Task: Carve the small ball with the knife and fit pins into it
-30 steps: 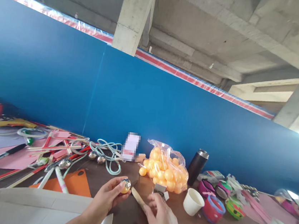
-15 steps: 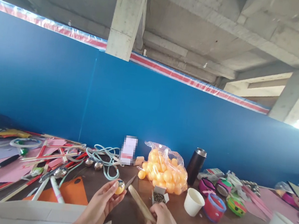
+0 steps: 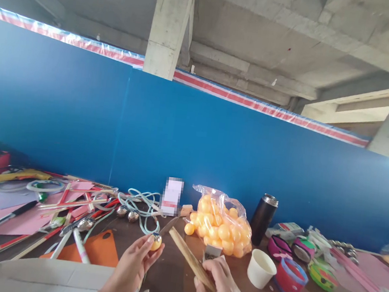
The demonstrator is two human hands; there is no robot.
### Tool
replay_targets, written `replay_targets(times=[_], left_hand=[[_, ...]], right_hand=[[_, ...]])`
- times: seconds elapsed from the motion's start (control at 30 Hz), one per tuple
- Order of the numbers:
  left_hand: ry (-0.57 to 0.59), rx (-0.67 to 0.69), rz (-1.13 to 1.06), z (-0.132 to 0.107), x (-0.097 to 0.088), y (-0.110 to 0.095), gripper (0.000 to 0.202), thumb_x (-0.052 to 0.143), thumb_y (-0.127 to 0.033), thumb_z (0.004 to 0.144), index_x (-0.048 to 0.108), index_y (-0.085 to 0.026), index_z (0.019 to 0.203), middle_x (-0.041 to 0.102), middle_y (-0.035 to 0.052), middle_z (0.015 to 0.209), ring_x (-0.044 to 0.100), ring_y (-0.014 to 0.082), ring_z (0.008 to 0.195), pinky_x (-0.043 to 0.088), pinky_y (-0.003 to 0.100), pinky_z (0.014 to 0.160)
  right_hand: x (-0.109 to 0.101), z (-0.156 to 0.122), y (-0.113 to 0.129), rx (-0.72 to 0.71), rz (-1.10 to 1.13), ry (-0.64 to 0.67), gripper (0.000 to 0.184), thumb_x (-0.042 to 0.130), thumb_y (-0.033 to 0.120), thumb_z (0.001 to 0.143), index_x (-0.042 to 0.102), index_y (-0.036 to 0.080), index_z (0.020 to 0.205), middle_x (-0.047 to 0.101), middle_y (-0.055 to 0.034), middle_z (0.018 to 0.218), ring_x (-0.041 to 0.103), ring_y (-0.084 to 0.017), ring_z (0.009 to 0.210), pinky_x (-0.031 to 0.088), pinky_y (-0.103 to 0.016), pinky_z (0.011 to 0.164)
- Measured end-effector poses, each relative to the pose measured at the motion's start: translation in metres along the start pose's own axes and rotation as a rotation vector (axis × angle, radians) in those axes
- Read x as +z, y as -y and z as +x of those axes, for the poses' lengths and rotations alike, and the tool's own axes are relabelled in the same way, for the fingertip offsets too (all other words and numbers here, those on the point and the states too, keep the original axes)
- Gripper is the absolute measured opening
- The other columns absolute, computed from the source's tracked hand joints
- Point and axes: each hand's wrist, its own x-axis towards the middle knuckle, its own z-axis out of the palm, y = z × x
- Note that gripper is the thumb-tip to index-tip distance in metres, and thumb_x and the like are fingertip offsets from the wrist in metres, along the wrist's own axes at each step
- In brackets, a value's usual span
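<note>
Pinched between the fingertips of my left hand (image 3: 134,265) is a small orange ball (image 3: 156,243) with a shiny silver top. My right hand (image 3: 222,287) is closed around the lower end of a wooden stick (image 3: 187,253), which slants up and left. Just beyond the right hand stands a small open box (image 3: 212,251), partly hidden by the fingers, with small dark bits inside. Behind the ball lies a knife (image 3: 170,225), blade toward me. A clear plastic bag (image 3: 225,196) full of orange balls sits behind the box.
To the right are a white paper cup (image 3: 262,268), a black bottle (image 3: 263,219) and colourful bands (image 3: 291,278). Left, sticks, pale blue tubing (image 3: 132,200), orange card (image 3: 102,247) and pink sheets crowd the table. White cardboard (image 3: 46,276) lies at front left. A blue wall (image 3: 196,132) stands behind.
The view has turned slightly left. The wooden stick's far end has risen a little, and my right hand now covers more of the small box. My left hand still holds the ball.
</note>
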Motion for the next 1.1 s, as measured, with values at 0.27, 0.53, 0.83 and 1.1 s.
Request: replay_targets(times=[0.27, 0.53, 0.83, 1.1], left_hand=[[0.008, -0.005, 0.013, -0.001, 0.001, 0.000, 0.007, 0.059, -0.013, 0.076, 0.061, -0.010, 0.082, 0.067, 0.0081, 0.081, 0.067, 0.0190, 0.080, 0.054, 0.031, 0.080], [-0.013, 0.003, -0.007, -0.001, 0.001, 0.000, 0.006, 0.057, -0.013, 0.077, 0.060, -0.010, 0.082, 0.066, 0.0075, 0.079, 0.067, 0.0173, 0.078, 0.055, 0.030, 0.079], [-0.022, -0.007, -0.005, -0.003, 0.004, -0.002, 0.005, 0.056, -0.014, 0.078, 0.060, -0.010, 0.080, 0.066, 0.0079, 0.079, 0.067, 0.0168, 0.077, 0.055, 0.030, 0.079], [-0.028, -0.011, 0.002, -0.002, 0.003, -0.001, 0.006, 0.056, -0.016, 0.079, 0.059, -0.011, 0.082, 0.066, 0.0067, 0.079, 0.067, 0.0165, 0.077, 0.055, 0.030, 0.079]], right_hand=[[-0.009, 0.004, 0.008, -0.028, -0.077, 0.047, 0.011, 0.048, 0.018, 0.072, 0.050, 0.023, 0.082, 0.054, -0.0006, 0.080, 0.059, -0.014, 0.066, 0.049, -0.021, 0.061], [0.004, 0.000, -0.001, -0.014, -0.075, 0.025, 0.009, 0.046, 0.020, 0.069, 0.049, 0.025, 0.076, 0.053, 0.0019, 0.076, 0.057, -0.012, 0.058, 0.046, -0.020, 0.053], [0.003, 0.000, -0.001, 0.000, -0.048, 0.049, 0.008, 0.047, 0.022, 0.068, 0.050, 0.024, 0.075, 0.054, 0.0003, 0.076, 0.056, -0.013, 0.059, 0.046, -0.021, 0.055], [0.003, 0.000, 0.000, 0.030, -0.044, 0.068, 0.009, 0.048, 0.019, 0.067, 0.050, 0.024, 0.074, 0.052, 0.0013, 0.076, 0.056, -0.013, 0.060, 0.046, -0.021, 0.057]])
